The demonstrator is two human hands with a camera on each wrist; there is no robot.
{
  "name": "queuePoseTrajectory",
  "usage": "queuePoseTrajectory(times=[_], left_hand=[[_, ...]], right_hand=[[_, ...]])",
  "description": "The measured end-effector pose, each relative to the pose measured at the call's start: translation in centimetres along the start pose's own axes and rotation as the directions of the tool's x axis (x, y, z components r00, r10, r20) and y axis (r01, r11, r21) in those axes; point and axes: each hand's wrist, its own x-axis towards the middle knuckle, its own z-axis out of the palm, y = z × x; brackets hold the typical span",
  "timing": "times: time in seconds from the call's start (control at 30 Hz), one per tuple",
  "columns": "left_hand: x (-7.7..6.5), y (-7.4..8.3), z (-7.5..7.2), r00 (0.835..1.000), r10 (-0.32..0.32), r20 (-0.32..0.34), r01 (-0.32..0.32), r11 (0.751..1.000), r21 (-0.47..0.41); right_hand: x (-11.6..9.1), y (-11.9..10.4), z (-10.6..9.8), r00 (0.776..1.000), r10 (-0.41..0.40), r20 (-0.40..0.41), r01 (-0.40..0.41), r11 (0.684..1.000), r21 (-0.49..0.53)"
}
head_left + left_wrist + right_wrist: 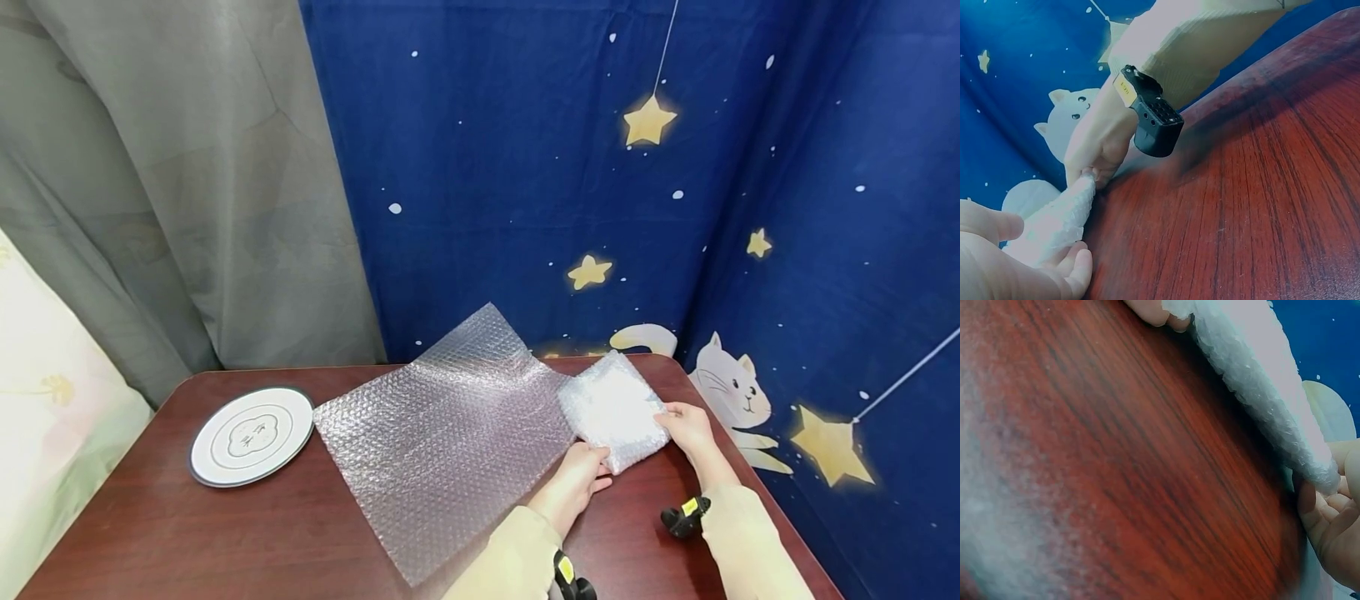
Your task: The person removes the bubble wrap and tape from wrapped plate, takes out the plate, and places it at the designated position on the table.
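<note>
A square, flat bundle wrapped in bubble wrap [617,410] is at the right end of the table, its middle glaring white. At its near left corner my left hand [573,486] grips it, thumb above and fingers beneath in the left wrist view. My right hand [690,429] pinches the right corner; in the right wrist view, the thumb and fingers [1307,497] close round that edge. What the wrap contains is hidden. Left of the bundle spreads a large sheet of bubble wrap [450,442], its far part raised, its right edge meeting the bundle.
A white plate with a dark rim [213,462] and a face drawing lies at the table's left. The reddish-brown wooden table [300,542] has rounded far corners. Grey and blue starry curtains [510,167] hang close behind it. Each wrist wears a small black camera [684,518].
</note>
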Motion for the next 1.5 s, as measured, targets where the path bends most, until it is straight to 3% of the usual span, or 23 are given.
queuePoseTrajectory(times=[0.3, 0.53, 0.67, 0.83, 1.2, 1.5], left_hand=[[0.0, -0.2, 0.2, 0.999, 0.022, -0.030, -0.022, 1.000, -0.016], [0.5, -1.1, -0.1, 0.997, 0.071, -0.009, -0.071, 0.997, -0.005], [0.1, -0.5, 0.2, 0.999, 0.025, -0.047, -0.025, 1.000, -0.005], [-0.4, -0.1, 0.5, 0.997, 0.028, -0.070, -0.028, 1.000, 0.007], [-0.3, -0.7, 0.8, 0.996, 0.073, -0.047, -0.073, 0.997, 0.003], [-0.6, -0.3, 1.1, 0.994, 0.104, 0.025, -0.102, 0.993, -0.053]], right_hand=[[-1.2, 0.0, 0.0, 1.000, 0.021, -0.017, -0.020, 0.999, 0.036], [-2.1, 0.1, -0.2, 0.999, 0.045, -0.022, -0.043, 0.996, 0.083], [-2.7, 0.1, -0.2, 0.998, 0.053, -0.030, -0.049, 0.994, 0.097], [-3.3, 0.3, -0.3, 0.997, 0.057, -0.043, -0.051, 0.992, 0.111], [-3.7, 0.6, -0.8, 0.998, 0.020, -0.056, -0.011, 0.988, 0.154], [-4.8, -0.2, -2.0, 0.994, 0.011, -0.105, 0.006, 0.986, 0.166]])
